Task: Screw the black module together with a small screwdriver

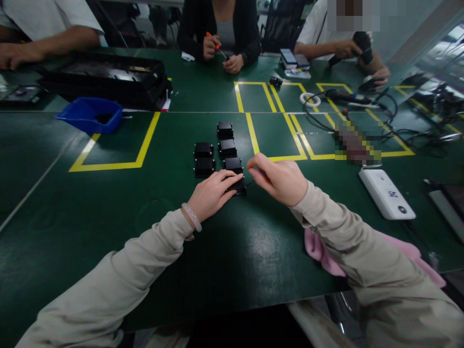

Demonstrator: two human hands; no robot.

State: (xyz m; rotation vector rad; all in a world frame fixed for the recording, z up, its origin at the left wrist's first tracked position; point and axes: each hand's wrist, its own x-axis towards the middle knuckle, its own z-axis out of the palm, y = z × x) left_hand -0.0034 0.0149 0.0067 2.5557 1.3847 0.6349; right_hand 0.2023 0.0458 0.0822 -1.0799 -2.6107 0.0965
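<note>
The left hand (212, 193) lies flat, palm down, fingers spread over the nearest black box (237, 186), pressing it to the green table (108, 203) so it cannot slide; this is a steadying hold, not a lifting grip. The right hand (281, 180) sits just to the right of that box, loosely curled, thumb and forefinger pinched at the box's right edge. Whether anything is between them cannot be told. Both forearms reach forward in beige sleeves, wrists low, the left wrist wearing a pale bracelet (192, 216).

Just beyond the fingers, more black boxes (226, 147) stand in two short rows, close together and squared to one another, seemingly kept orderly and within easy reach. Further right of the right hand lies a white device (386, 193), and below that forearm a pink cloth (319, 251). Well beyond the left hand sit a blue bin (89, 115) and a black tray (108, 79). Across the table other people's hands are at work, one holding a screwdriver (216, 48).
</note>
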